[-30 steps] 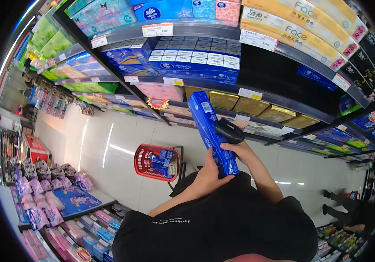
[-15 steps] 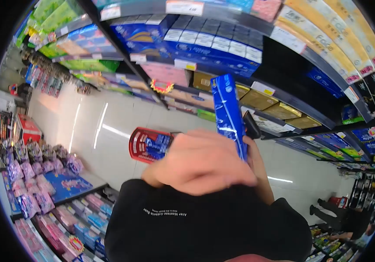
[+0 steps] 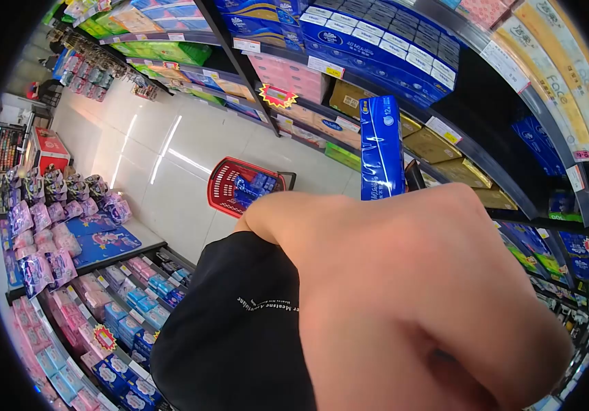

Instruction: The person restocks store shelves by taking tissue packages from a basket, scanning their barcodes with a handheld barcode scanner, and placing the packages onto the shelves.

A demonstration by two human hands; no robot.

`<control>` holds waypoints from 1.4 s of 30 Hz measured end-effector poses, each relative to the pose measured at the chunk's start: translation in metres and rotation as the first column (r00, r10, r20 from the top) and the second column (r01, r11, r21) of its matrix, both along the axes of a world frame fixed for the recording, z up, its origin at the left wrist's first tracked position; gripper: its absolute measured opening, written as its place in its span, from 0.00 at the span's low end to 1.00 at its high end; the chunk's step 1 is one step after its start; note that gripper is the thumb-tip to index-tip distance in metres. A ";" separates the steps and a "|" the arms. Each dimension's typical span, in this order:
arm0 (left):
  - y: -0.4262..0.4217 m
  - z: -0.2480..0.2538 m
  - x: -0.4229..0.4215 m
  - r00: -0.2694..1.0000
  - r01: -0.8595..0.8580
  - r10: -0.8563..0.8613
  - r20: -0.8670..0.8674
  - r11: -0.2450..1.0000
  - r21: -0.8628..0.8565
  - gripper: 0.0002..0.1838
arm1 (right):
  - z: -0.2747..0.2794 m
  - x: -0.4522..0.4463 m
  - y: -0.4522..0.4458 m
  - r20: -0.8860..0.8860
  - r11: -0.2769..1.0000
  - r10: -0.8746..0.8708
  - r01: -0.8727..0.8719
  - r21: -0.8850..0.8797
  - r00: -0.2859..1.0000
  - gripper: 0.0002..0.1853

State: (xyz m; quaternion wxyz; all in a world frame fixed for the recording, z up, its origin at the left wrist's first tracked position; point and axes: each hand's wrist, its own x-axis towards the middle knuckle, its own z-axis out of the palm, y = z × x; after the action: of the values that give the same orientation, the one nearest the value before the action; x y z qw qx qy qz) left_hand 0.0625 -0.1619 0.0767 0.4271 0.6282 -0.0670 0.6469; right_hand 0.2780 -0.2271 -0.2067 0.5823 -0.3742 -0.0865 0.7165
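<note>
My left hand (image 3: 411,274) is raised very close to the camera and fills the lower right; it is blurred, and its fingers cannot be made out. Behind it stands a long blue tissue pack (image 3: 381,147), its top end in front of the shelf and its lower end hidden. A bit of a black handheld device (image 3: 414,177) shows beside the pack. My right hand is hidden behind the left one, so its hold on the pack or device does not show.
Shelves of tissue packs (image 3: 376,48) run across the top and right. A red basket (image 3: 222,185) with blue packs in it is on the floor at centre left. Purple and pink bags (image 3: 47,212) and a low shelf (image 3: 119,308) lie to the left.
My left hand has left the pack and come up towards the camera, covering the right hand. The pack appears higher and more upright. The view has shifted, with the basket higher in it.
</note>
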 end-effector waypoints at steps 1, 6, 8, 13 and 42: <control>0.003 -0.001 -0.002 1.000 0.009 -0.009 0.006 1.000 0.000 0.06 | 0.002 0.000 0.002 -0.002 1.000 0.009 -0.009 0.007 1.000 0.32; -0.004 -0.007 0.014 0.997 0.071 -0.071 0.036 0.997 -0.010 0.06 | 0.010 0.001 0.000 -0.013 0.999 0.036 -0.036 0.028 0.999 0.32; 0.004 -0.011 -0.010 0.996 0.082 -0.081 0.047 0.997 -0.017 0.05 | 0.008 0.001 -0.001 -0.019 0.998 0.061 -0.061 0.034 0.998 0.32; 0.010 -0.020 -0.003 0.991 0.111 -0.110 0.075 0.994 -0.021 0.05 | -0.004 0.007 -0.004 -0.014 0.999 0.052 -0.052 -0.006 0.999 0.34; 0.049 -0.251 -0.056 0.901 -0.283 -0.187 -0.392 0.434 -0.855 0.43 | 0.101 -0.024 0.036 0.923 0.912 -0.129 -0.322 0.253 0.361 0.25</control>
State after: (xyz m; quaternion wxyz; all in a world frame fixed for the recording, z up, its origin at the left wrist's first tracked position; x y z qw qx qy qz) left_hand 0.0067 -0.1128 -0.1739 0.6787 0.4315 0.4017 0.4380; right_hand 0.2544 -0.1908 -0.1058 0.4492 -0.5799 -0.5628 0.3810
